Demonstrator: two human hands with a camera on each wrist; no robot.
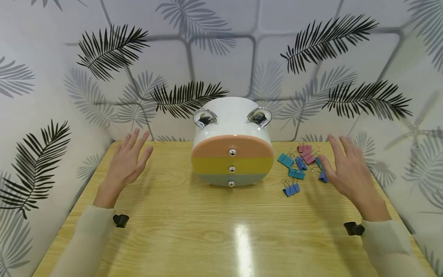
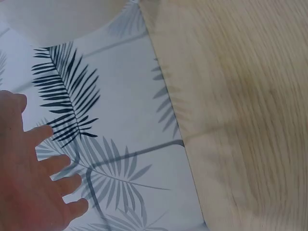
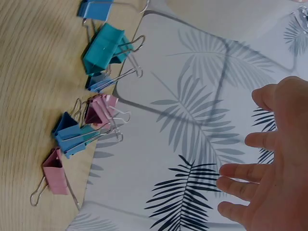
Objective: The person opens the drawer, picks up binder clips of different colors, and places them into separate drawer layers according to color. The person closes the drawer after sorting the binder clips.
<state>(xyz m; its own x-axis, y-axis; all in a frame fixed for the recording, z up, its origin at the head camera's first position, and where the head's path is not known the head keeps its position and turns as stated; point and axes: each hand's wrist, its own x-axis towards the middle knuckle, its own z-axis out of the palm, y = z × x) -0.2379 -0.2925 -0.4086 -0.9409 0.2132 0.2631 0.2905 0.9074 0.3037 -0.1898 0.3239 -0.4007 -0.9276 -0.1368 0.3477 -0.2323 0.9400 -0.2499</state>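
A white oval drawer box with orange, yellow and grey-green drawer fronts stands at the back middle of the table, in the head view. Each front has a round silver knob, and two chrome rings sit on top. To its right lies a loose group of binder clips in teal, blue and pink. My left hand hovers left of the box, fingers spread, holding nothing. Over the table's right side, beside the clips, is my right hand, fingers extended and nothing in it. The right wrist view shows a teal binder clip and a pink binder clip.
The wooden table reaches back to a wall covered in leaf-patterned paper, which also runs along both sides. Both sleeves carry a dark wrist device, such as the left one.
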